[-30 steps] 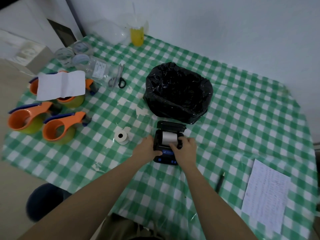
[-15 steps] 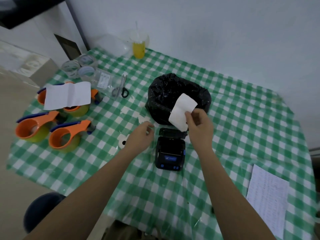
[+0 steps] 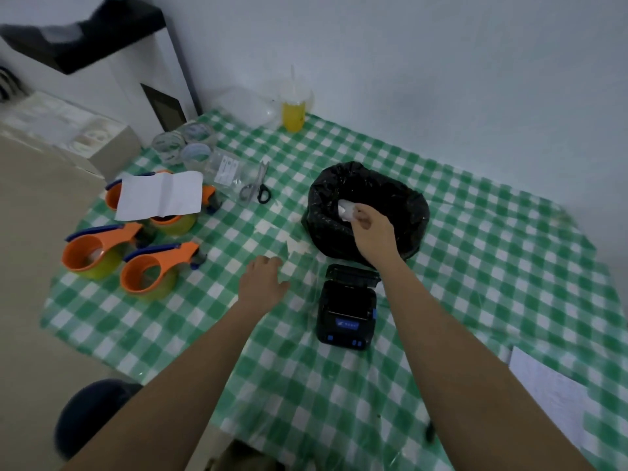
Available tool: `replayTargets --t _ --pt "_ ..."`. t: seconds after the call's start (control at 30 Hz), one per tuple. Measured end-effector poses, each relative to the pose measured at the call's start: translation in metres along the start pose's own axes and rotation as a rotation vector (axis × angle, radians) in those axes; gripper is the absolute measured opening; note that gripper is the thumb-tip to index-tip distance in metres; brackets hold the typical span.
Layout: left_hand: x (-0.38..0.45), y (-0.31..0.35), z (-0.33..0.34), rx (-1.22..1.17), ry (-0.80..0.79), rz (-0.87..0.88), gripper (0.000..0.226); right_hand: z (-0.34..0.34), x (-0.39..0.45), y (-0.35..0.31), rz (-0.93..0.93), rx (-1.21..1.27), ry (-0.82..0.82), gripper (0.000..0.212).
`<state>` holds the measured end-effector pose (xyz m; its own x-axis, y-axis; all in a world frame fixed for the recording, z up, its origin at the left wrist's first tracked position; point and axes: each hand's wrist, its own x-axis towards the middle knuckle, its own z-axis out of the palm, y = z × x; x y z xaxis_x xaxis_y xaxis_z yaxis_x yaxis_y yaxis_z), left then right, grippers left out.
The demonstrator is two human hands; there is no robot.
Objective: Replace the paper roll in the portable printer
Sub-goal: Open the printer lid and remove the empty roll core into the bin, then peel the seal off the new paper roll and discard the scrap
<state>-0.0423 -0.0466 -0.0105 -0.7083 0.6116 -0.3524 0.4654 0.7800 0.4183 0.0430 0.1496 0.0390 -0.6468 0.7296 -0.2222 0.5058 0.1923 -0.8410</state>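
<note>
The black portable printer (image 3: 346,309) lies on the green checked tablecloth (image 3: 475,283) with its lid open toward the back; its paper bay looks dark and empty. Just behind it stands a bin lined with a black bag (image 3: 411,212). My right hand (image 3: 372,231) reaches over the bin's mouth and pinches a crumpled piece of white used paper (image 3: 345,210). My left hand (image 3: 263,283) is palm down on the cloth to the left of the printer, fingers curled. The new paper roll is hidden under it, so I cannot tell whether it is gripped.
Orange tape dispensers (image 3: 153,270) and a folded white sheet (image 3: 159,195) fill the left side. Scissors (image 3: 256,188) and tape rolls (image 3: 168,144) lie behind them, a yellow drink cup (image 3: 294,112) by the wall. A written sheet (image 3: 550,399) and a pen (image 3: 430,431) lie at the right.
My right hand pulled the white paper out of the printer, lifted it and carried it over the bin. My left hand left the printer and moved left onto the spot of the new roll.
</note>
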Motion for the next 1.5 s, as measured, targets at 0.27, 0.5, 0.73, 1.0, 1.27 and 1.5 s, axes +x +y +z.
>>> replayTargets --t 0.27,0.5,0.73,1.0,1.27,1.5 --pt "-0.003 -0.035 0.012 0.048 -0.135 -0.096 0.066 0.029 -0.049 0.018 -0.071 -0.039 -0.058 0.027" --pt "-0.004 -0.035 0.011 0.017 -0.042 -0.028 0.048 0.032 -0.066 0.027 -0.076 -0.085 -0.086 0.025" --pt "-0.022 0.008 -0.005 -0.512 -0.078 0.148 0.044 0.024 -0.082 0.034 0.014 0.038 -0.179 0.027" --pt "-0.037 0.049 -0.022 -0.849 -0.262 0.306 0.045 -0.002 -0.108 0.033 0.164 0.625 -0.284 0.019" --pt "-0.046 0.077 -0.024 -0.843 -0.263 0.134 0.032 -0.008 -0.122 0.023 -0.026 0.607 -0.081 0.027" --pt "-0.046 0.085 -0.025 -0.812 -0.160 0.225 0.023 -0.013 -0.124 0.016 -0.137 0.503 -0.032 0.021"
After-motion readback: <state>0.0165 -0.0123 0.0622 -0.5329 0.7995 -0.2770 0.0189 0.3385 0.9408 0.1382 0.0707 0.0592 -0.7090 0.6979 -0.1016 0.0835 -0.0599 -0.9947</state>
